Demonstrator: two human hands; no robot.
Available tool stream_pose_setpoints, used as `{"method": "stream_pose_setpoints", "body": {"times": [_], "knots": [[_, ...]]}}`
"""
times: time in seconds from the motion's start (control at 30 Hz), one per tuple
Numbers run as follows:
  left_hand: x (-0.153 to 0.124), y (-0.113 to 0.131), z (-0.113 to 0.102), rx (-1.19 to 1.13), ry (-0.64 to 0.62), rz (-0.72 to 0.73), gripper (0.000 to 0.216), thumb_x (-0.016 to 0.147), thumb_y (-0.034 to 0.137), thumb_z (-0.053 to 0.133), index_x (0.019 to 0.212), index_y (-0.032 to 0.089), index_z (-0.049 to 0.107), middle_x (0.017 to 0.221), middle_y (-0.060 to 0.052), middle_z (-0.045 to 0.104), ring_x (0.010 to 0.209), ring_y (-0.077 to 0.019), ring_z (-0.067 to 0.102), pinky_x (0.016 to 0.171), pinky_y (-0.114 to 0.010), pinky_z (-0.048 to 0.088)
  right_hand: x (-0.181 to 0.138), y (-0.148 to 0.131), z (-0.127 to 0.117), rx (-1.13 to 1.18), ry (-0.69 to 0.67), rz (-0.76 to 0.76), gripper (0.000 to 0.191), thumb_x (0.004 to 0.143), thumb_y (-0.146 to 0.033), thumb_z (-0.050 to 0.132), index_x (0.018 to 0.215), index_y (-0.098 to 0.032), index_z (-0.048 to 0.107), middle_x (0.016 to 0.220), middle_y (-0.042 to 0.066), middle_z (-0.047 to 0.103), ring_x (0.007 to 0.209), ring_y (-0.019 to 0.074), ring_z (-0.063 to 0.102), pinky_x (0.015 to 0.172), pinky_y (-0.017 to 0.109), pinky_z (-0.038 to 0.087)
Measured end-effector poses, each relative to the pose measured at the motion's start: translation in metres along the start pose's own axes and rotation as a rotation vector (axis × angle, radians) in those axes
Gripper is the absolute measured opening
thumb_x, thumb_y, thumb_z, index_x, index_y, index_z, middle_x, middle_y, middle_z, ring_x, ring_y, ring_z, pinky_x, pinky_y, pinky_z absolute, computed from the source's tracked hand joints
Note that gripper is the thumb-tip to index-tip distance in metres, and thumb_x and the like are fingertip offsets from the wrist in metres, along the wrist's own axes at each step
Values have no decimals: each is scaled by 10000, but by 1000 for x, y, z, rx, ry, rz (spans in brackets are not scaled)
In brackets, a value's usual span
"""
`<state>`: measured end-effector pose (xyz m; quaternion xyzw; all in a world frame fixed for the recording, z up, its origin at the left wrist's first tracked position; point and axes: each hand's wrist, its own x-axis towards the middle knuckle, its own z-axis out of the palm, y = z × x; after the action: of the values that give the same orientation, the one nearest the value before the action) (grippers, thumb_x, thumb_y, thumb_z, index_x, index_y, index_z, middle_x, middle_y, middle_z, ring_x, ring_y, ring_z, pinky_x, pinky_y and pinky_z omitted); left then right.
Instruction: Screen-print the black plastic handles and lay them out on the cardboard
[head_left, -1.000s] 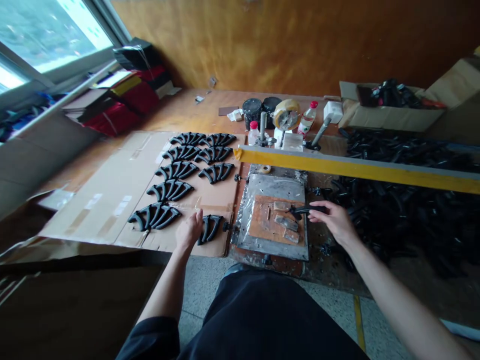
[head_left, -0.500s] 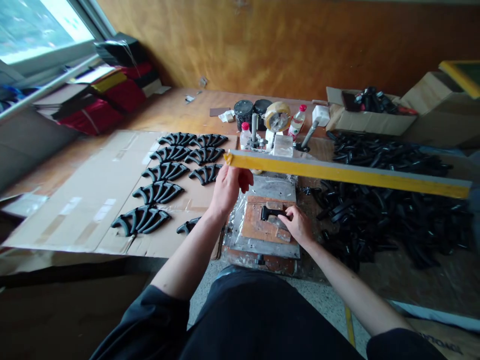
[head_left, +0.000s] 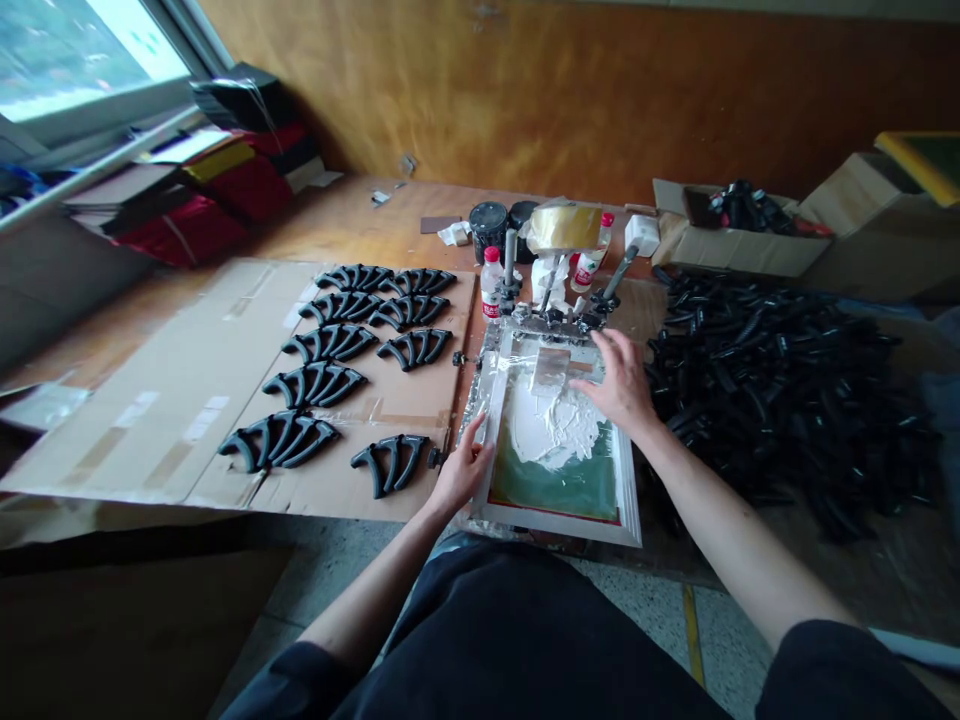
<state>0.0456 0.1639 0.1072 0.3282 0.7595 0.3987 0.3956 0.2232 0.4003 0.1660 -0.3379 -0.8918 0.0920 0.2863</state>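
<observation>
A screen-printing frame (head_left: 628,500) lies flat in front of me, with a green mesh and a patch of white ink (head_left: 551,425) on it. My left hand (head_left: 465,472) grips the frame's left edge, fingers curled over the rim. My right hand (head_left: 619,382) hovers over the frame's upper right with fingers spread, next to a metal squeegee blade (head_left: 550,370) that rests in the ink. Whatever lies under the screen is hidden.
Rows of black curved plastic parts (head_left: 337,340) lie fanned on flattened cardboard (head_left: 150,400) to the left. A big heap of black parts (head_left: 780,370) lies on the right. Bottles (head_left: 490,284), black jars (head_left: 487,225) and a cardboard box (head_left: 720,245) stand behind the frame.
The yellow-edged frame, raised before, has come down flat. My left hand went from its raised edge to its left rim. My right hand left the black part and moved up beside the squeegee.
</observation>
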Motion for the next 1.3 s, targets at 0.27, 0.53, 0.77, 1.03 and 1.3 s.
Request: {"method": "stream_pose_setpoints", "body": {"times": [0.27,0.53,0.77,1.03,1.3], "knots": [[9,-19,5,83,-20,26,551,901,456,436,1419,279,378,858,-14,632,725,-158,580,671,-258,421,1,-39,32,-129,-378,-77,85,809,-242,655,845,-203,588,840,54,636,838,224,563,702,309,422],[9,-21,7,94,-6,34,555,902,471,424,1417,271,379,769,7,588,702,-162,571,660,-255,420,-56,-48,14,-55,-491,-452,167,775,-43,496,801,-175,595,812,67,617,852,216,522,700,308,375],[9,-20,5,58,-1,15,562,887,477,448,1407,271,397,799,1,600,714,-159,574,658,-249,419,-47,-46,5,7,-478,-394,91,794,-112,565,768,-194,595,793,38,614,830,200,529,693,290,377],[7,-15,4,-17,-11,7,559,878,479,470,1392,265,414,697,31,543,628,-135,518,585,-233,386,-62,-48,9,34,-461,-433,87,845,-154,567,878,-187,641,878,58,642,861,212,559,744,308,429],[-10,43,-27,-199,-44,32,614,864,569,482,1377,231,459,766,-2,602,634,-135,524,579,-230,406,40,-22,-8,63,-206,-20,541,836,-326,646,1352,-269,496,993,48,687,812,215,620,733,340,473]]}}
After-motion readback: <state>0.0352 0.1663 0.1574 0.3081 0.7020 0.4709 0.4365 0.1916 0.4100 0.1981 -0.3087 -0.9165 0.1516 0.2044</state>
